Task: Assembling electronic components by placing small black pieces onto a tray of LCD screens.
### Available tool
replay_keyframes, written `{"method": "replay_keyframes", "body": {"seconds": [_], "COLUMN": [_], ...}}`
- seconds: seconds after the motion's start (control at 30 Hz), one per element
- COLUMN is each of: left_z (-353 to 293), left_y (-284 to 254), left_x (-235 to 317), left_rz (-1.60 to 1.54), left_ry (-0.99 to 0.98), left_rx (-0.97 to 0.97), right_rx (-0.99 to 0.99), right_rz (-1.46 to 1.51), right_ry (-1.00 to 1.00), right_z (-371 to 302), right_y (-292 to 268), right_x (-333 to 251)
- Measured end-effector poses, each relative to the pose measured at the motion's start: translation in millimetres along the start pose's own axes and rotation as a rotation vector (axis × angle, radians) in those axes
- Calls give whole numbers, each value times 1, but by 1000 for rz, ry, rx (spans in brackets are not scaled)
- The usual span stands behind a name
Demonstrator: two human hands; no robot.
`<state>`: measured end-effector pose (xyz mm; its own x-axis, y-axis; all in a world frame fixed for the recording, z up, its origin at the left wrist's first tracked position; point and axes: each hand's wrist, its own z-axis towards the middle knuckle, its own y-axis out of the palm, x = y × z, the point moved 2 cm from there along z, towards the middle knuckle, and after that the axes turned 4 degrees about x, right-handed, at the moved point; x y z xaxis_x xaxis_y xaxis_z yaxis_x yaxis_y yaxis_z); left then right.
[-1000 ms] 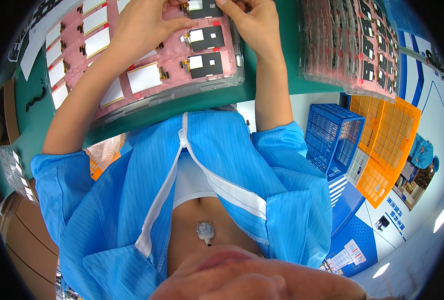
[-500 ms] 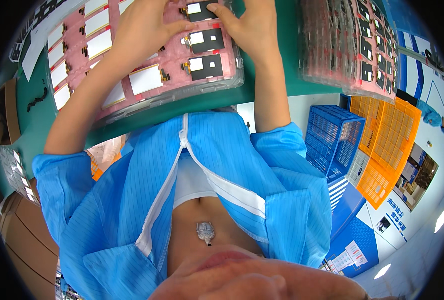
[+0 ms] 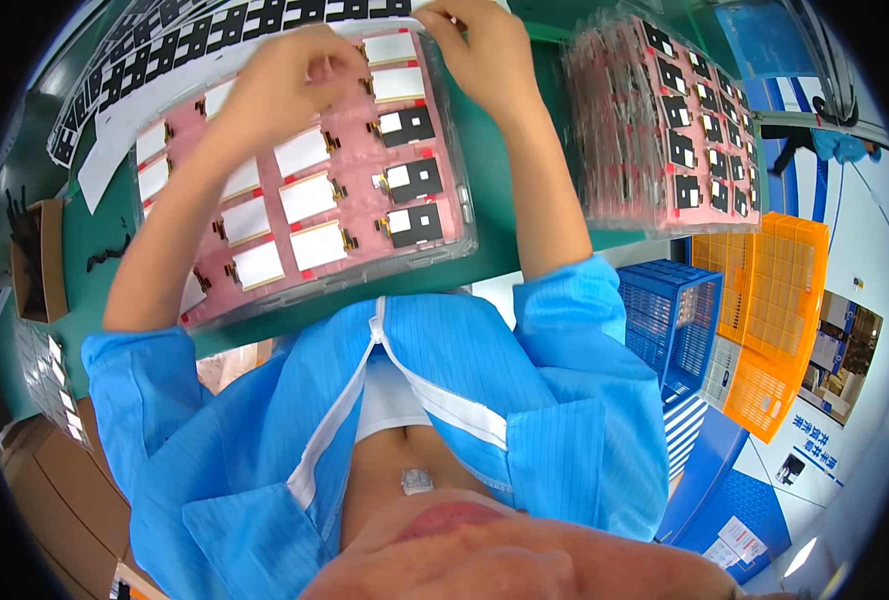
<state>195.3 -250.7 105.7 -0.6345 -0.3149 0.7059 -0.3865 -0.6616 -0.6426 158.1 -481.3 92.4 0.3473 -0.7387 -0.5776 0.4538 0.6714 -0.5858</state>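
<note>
A clear plastic tray with a pink lining (image 3: pixel 364 215) lies on the bench before me, holding rows of flat white-faced modules (image 3: pixel 309 200) with short ribbon tails. In its right column, the three nearest modules carry black cut-out pieces (image 3: pixel 414 180); those beyond are white. My left hand (image 3: pixel 289 85) hovers over the tray's far part, fingers curled in, and whatever they hold is hidden. Past the tray's far right corner, my right hand (image 3: pixel 484 50) has thumb and forefinger closed together at the end of a white sheet (image 3: pixel 189 80) bearing rows of black pieces (image 3: pixel 264 18).
To the right stands a tall stack of similar filled trays (image 3: pixel 624 130). Blue (image 3: pixel 669 315) and orange crates (image 3: pixel 764 300) are beyond the bench's right edge. At left are an open cardboard box (image 3: pixel 39 260) and a black strip (image 3: pixel 109 253) on the green bench top.
Both hands have left the black-covered module in the right column. My right hand has reached out to the sheet; my left has drawn up over the far modules. The view has shifted, showing more of the sheet.
</note>
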Motion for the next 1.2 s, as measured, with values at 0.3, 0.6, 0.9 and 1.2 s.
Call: {"method": "replay_keyframes", "body": {"seconds": [0.3,0.6,0.9,1.2], "left_z": [118,152,100,8], "left_y": [14,28,4,13], "left_x": [-109,-163,-78,-17], "left_rz": [171,170,276,23], "left_ry": [-134,-184,-86,-68], "left_rx": [16,3,98,-49], "right_rx": [-200,-135,-81,-58], "right_rz": [-343,-119,405,522], "right_ry": [84,29,267,459], "right_z": [51,54,-12,-49], "right_y": [57,44,-8,-9], "right_x": [66,60,37,17]}}
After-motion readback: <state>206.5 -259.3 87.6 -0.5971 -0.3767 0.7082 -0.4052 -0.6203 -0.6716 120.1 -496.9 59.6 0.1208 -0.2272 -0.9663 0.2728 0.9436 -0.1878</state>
